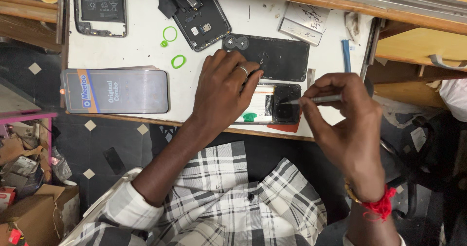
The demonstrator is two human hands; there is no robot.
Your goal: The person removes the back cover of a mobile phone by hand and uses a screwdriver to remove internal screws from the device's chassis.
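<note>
White and scuffed, the tabletop (141, 46) fills the upper view above a dark tiled floor, and we lean over its near edge in a checked shirt. On it at the left lies a boxed screen pack (116, 91), with two opened phone frames (202, 12) beyond and a black back cover (275, 56) near the middle. Our left hand (224, 92) lies flat, fingers pressed together, pinning the small opened phone (272, 105) at the front edge. Our right hand (340, 114) pinches a thin metal tool (316, 99), its tip resting on the phone's dark upper part. We judge this phone light, stiff and fragile, with slippery glass; it is best held by its side edges, pressed down gently. Small green rings (178, 61) lie near the left hand
</note>
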